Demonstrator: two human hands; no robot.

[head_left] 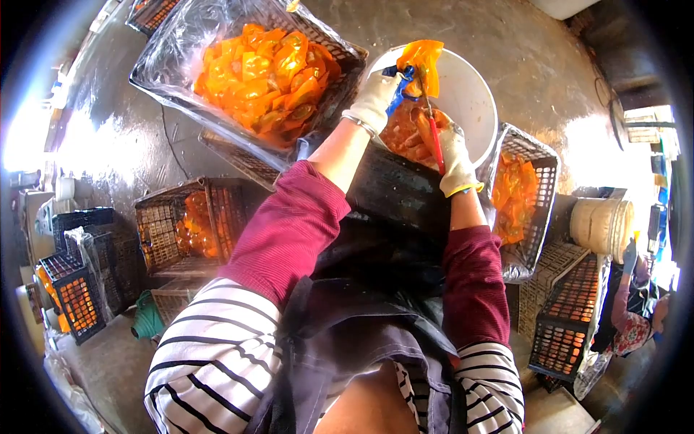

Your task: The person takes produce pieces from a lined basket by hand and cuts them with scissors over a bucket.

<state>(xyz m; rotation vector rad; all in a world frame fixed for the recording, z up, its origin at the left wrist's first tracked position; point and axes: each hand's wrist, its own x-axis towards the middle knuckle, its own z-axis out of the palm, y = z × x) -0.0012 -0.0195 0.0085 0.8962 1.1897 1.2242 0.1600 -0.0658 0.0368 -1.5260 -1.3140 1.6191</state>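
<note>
My left hand (382, 98), in a white and blue work glove, is closed on a shiny orange piece (421, 59) that looks like a plastic packet, held over the white bucket (473, 90). In a pale glove with a yellow cuff, my right hand (455, 155) grips a red-handled tool (435, 141). Its slim metal end points up at the underside of the orange piece; I cannot tell whether it is scissors or a knife. Wet reddish-orange contents (405, 137) lie in the bucket below both hands. My fingers partly hide the tool.
A plastic-lined crate (170, 90) heaped with orange pieces stands at upper left. Another lined crate (546, 177) with orange pieces is right of the bucket. A brown crate (155, 242) sits lower left. Stacked black crates (557, 347) and a person (632, 325) are at the right.
</note>
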